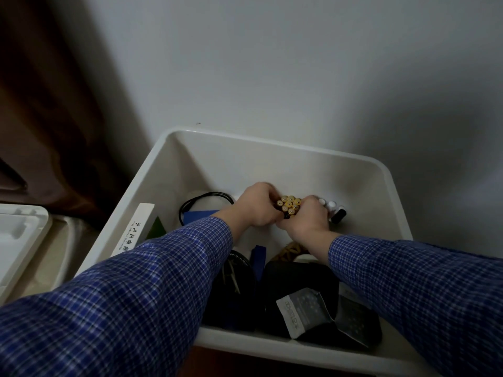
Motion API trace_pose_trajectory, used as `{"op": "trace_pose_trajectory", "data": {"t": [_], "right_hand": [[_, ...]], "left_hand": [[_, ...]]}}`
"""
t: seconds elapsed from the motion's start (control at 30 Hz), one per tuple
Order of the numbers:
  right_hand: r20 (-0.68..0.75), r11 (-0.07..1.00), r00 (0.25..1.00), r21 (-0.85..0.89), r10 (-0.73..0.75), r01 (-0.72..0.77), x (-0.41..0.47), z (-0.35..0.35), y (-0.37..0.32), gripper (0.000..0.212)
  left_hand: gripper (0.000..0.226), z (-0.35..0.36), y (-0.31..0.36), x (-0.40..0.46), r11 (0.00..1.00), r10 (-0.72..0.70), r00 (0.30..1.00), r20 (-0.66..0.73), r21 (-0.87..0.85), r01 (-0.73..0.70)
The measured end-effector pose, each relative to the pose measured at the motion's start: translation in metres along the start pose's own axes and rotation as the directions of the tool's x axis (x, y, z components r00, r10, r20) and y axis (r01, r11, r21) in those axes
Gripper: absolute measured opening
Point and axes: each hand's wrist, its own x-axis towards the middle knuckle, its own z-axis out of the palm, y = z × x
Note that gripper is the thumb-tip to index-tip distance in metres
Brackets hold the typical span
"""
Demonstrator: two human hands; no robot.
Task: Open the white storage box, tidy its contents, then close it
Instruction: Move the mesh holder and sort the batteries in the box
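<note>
The white storage box [277,148] stands open against the wall, its lid off. Inside it, my left hand [254,206] and my right hand [306,220] press together around a bundle of yellow batteries [289,204], held upright with the tips showing. Both wrists come out of blue checked sleeves. Under my arms lie a black pouch [296,278], a grey printed packet [303,311], a black cable [202,201], a blue card [200,215], a long white labelled box [134,229] and small white and black cylinders [333,209].
The white lid [20,240] lies to the left of the box on a pale surface. A dark brown curtain [46,104] hangs at the far left. A plain white wall rises directly behind the box.
</note>
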Motion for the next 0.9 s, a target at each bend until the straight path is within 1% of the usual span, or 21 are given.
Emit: {"op": "trace_pose_trajectory", "data": {"t": [0.13,0.2,0.3,0.4,0.5,0.7,0.8,0.9], "right_hand": [[0.026,0.998,0.997,-0.007,-0.066,0.066,-0.0011,0.0014,0.0005,0.046],[0.009,0.997,0.997,-0.001,-0.079,0.079,-0.0014,0.0008,0.0005,0.049],[-0.024,0.997,0.997,-0.011,-0.076,0.075,-0.0023,0.0006,0.0006,0.056],[-0.038,0.998,0.997,-0.009,-0.070,0.070,-0.0021,0.0017,0.0009,0.054],[-0.013,0.998,0.998,-0.028,-0.062,0.061,-0.0007,0.0010,-0.0002,0.050],[0.031,0.999,0.999,-0.018,-0.031,0.032,-0.0001,0.0010,-0.0004,0.061],[0.053,1.000,0.998,-0.023,-0.018,0.019,0.0018,0.0032,-0.0012,0.057],[0.014,1.000,1.000,-0.017,0.016,-0.016,0.0030,0.0046,-0.0009,0.047]], "left_hand": [[0.041,0.0003,0.0001,-0.0004,1.000,0.003,1.000,0.019,0.006,-0.004],[0.040,-0.0001,0.0003,-0.0003,1.000,0.003,1.000,0.024,-0.001,-0.003],[0.041,-0.0006,0.0002,-0.0005,1.000,-0.001,1.000,0.028,-0.008,0.001],[0.041,-0.0004,0.0000,-0.0007,1.000,0.004,0.999,0.037,0.007,-0.005],[0.041,-0.0005,0.0001,-0.0012,1.000,0.010,0.999,0.042,0.016,-0.010],[0.040,-0.0019,0.0012,-0.0025,0.999,0.020,0.998,0.065,0.036,-0.022],[0.040,-0.0012,0.0008,-0.0022,0.999,0.018,0.997,0.077,0.039,-0.021],[0.039,-0.0001,0.0001,-0.0028,0.999,0.024,0.995,0.092,0.037,-0.028]]}}
